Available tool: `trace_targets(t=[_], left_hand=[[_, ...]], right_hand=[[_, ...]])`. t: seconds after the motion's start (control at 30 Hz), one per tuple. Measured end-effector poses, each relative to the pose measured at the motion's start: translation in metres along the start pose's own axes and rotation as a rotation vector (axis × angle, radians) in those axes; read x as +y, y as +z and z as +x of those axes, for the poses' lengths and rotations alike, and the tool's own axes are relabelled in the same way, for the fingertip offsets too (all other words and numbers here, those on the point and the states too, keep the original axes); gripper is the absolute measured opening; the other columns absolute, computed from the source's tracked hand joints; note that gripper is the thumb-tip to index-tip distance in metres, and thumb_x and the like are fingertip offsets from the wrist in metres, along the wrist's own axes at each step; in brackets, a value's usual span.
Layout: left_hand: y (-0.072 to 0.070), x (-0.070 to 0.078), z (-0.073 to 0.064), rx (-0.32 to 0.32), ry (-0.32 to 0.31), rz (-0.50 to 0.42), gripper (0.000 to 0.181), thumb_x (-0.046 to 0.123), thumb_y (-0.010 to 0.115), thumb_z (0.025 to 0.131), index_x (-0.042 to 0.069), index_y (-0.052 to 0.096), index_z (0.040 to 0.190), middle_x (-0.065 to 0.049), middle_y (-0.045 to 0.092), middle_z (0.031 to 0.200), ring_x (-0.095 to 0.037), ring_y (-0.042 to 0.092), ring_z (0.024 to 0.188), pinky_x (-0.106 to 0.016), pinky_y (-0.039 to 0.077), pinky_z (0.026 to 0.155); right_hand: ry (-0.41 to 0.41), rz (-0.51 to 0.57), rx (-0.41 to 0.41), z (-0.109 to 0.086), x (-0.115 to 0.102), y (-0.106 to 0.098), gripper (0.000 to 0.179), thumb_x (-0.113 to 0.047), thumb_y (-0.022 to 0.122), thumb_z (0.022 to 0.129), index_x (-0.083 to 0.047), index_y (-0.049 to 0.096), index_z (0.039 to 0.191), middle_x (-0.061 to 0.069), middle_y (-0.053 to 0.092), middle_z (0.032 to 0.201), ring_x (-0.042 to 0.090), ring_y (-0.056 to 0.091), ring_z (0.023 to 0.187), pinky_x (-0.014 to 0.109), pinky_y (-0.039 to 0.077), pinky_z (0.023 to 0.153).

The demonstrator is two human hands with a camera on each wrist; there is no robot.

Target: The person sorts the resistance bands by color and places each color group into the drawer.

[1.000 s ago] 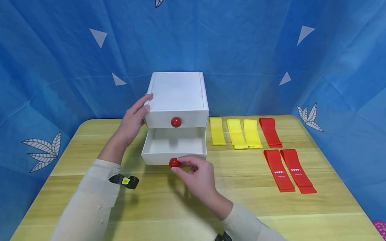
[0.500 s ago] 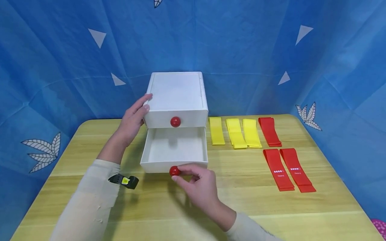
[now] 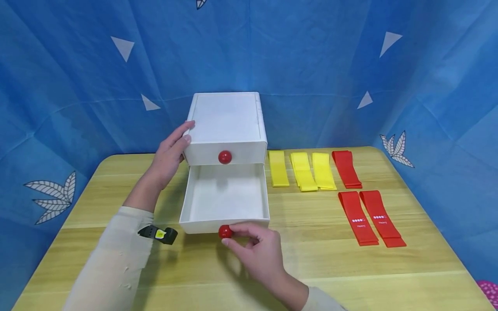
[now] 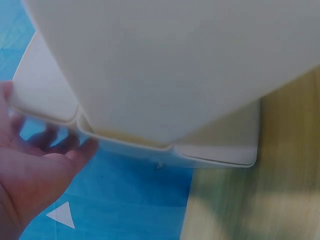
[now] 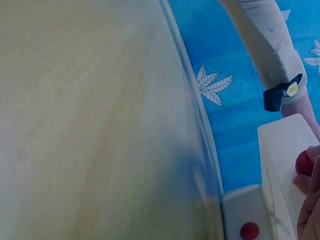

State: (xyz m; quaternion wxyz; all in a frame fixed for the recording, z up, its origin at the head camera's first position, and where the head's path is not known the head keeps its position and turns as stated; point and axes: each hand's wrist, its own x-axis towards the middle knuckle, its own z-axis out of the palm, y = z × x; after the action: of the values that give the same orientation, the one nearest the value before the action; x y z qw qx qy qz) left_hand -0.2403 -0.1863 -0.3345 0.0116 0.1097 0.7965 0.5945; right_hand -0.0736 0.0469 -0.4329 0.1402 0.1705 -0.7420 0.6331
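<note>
A small white drawer cabinet [image 3: 227, 116] stands at the back of the table, its upper drawer [image 3: 200, 154] in place, with a red ball knob [image 3: 225, 157]. The lower drawer [image 3: 225, 203] is pulled far out, and its white inside holds nothing. My right hand [image 3: 260, 250] pinches the red knob [image 3: 225, 232] of that lower drawer between thumb and index finger. On the cabinet's left side rests my left hand [image 3: 169, 157], with fingertips over the top edge. In the left wrist view, the drawer [image 4: 165, 60] juts toward the camera beside the left hand [image 4: 35, 170].
Right of the cabinet lie several folded flat bands on the wooden table [image 3: 311, 263]: yellow bands [image 3: 278, 169], a red band [image 3: 347, 169] behind, and two red bands marked "Heavy" [image 3: 358, 218] in front. A blue patterned cloth [image 3: 311, 65] hangs behind.
The lower drawer has slid farther out toward me, with my right hand drawing its knob. My left hand stays against the cabinet's side. The bands lie as before.
</note>
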Motion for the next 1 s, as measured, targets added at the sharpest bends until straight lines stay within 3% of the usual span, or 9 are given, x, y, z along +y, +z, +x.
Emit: trace_targets(t=[0.37,0.63,0.9,1.0], left_hand=[[0.001,0.0,-0.001,0.007,-0.004,0.011,0.048,0.038,0.038,0.108,0.032,0.037,0.156,0.004,0.019,0.164,-0.024,0.02,0.147,-0.054,0.024,0.114],[0.001,0.0,-0.001,0.005,0.0,0.003,0.048,0.037,0.038,0.108,0.031,0.037,0.156,0.004,0.019,0.164,-0.024,0.021,0.147,-0.054,0.024,0.114],[0.001,-0.002,-0.001,0.005,0.026,-0.018,0.048,0.035,0.038,0.108,0.028,0.037,0.156,0.001,0.022,0.163,-0.024,0.025,0.145,-0.052,0.025,0.114],[0.001,-0.002,0.0,0.005,0.028,-0.02,0.048,0.034,0.038,0.108,0.028,0.037,0.156,0.001,0.022,0.163,-0.025,0.025,0.145,-0.052,0.025,0.114]], right_hand=[[0.039,0.017,-0.01,-0.011,0.002,0.0,0.021,-0.01,0.086,0.079,-0.012,0.078,0.098,-0.002,0.075,0.094,-0.005,0.039,0.039,0.016,0.032,0.031],[-0.023,0.015,-0.012,-0.014,0.008,-0.001,0.023,-0.005,0.085,0.078,-0.009,0.077,0.1,0.002,0.076,0.094,-0.005,0.041,0.04,0.016,0.034,0.032],[-0.048,-0.035,-0.01,-0.019,0.003,-0.018,0.021,-0.007,0.085,0.079,-0.011,0.078,0.098,0.001,0.075,0.094,-0.003,0.046,0.042,0.016,0.038,0.035],[-0.04,-0.067,-0.004,-0.021,0.003,-0.026,0.021,-0.008,0.086,0.078,-0.013,0.078,0.097,-0.002,0.075,0.085,-0.004,0.047,0.042,0.016,0.039,0.035]])
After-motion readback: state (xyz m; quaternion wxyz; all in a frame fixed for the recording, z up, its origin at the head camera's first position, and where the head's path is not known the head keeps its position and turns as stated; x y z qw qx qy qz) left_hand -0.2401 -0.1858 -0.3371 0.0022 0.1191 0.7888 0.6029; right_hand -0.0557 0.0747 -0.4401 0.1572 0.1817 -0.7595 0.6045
